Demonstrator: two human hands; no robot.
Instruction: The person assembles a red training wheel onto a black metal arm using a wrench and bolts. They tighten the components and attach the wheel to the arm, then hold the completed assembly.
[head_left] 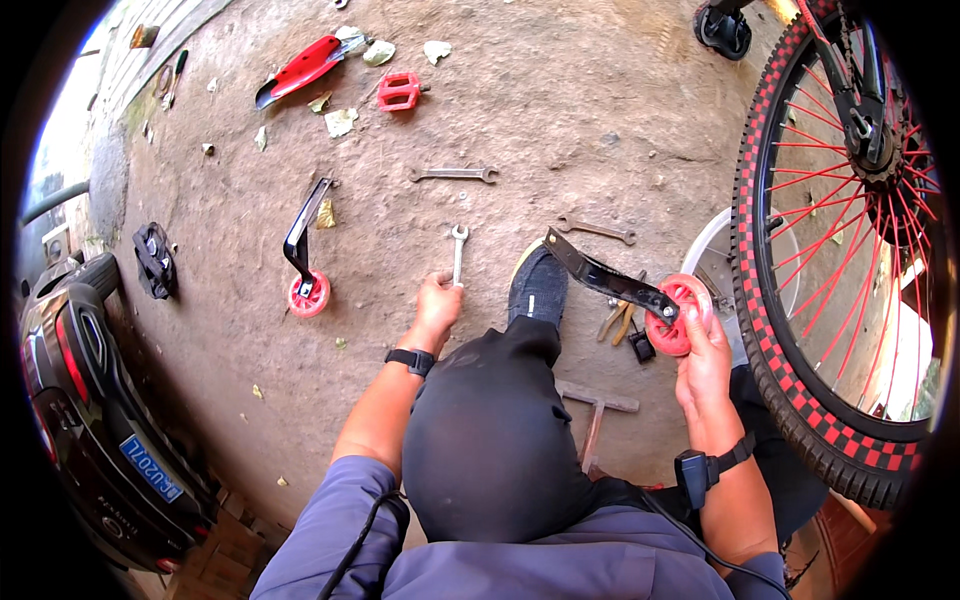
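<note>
Lower right: right hand [703, 365] grips a red training wheel [678, 314] on its black bracket.
Centre: left hand [437, 308] closes on a spanner [458, 252] lying on the ground.
Right edge: bicycle wheel [800, 400].
Upper centre: second spanner [455, 174], red pedal [398, 91].

plate [152, 467]: lower left of frame, on the scooter's rear | small blue rectangle, white characters, tilted | screens: black watch faces on both wrists, too small to tell | packages: none
</note>
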